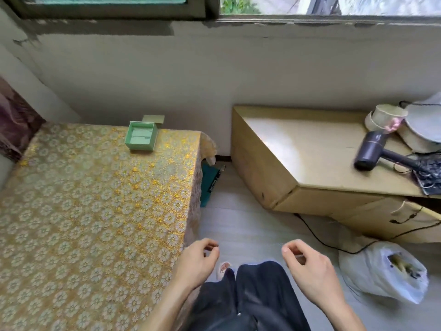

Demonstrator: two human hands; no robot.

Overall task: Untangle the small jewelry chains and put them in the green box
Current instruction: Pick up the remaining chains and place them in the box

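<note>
Trousers (257, 297), floral tablecloth (83, 211), green box (140, 145), hairdryer (371, 150).

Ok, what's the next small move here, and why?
Probably carry the chain over to the green box: the left hand and right hand seem to pinch a faint strand stretched straight between them, no knot visible, and the box sits open on the far corner of the table.

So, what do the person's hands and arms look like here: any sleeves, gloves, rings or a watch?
Everything in view is bare. The left hand and right hand wear no gloves. The left forearm and right forearm show no sleeve up to the frame edge. No watch, bracelet or ring is visible on either side.
</note>
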